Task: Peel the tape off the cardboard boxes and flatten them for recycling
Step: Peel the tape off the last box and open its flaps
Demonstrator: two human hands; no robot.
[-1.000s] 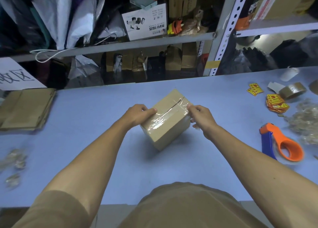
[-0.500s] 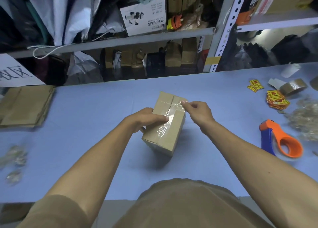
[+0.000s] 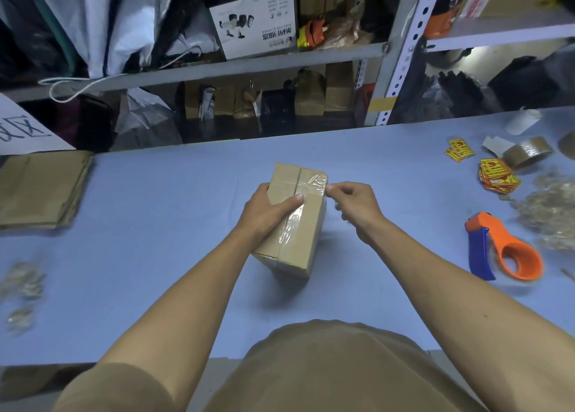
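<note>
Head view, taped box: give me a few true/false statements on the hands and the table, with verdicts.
1. The left hand grips the cardboard box from its left side. True.
2. The right hand holds the tape dispenser. False: the dispenser lies untouched on the table to the right; the right hand pinches at the clear tape at the box's far right edge.
3. The box is already flattened. False: it is still a closed box with tape over its seam.
4. Flattened cardboard lies at the table's left edge. True.
5. A brown tape roll lies at the far right. True.
</note>
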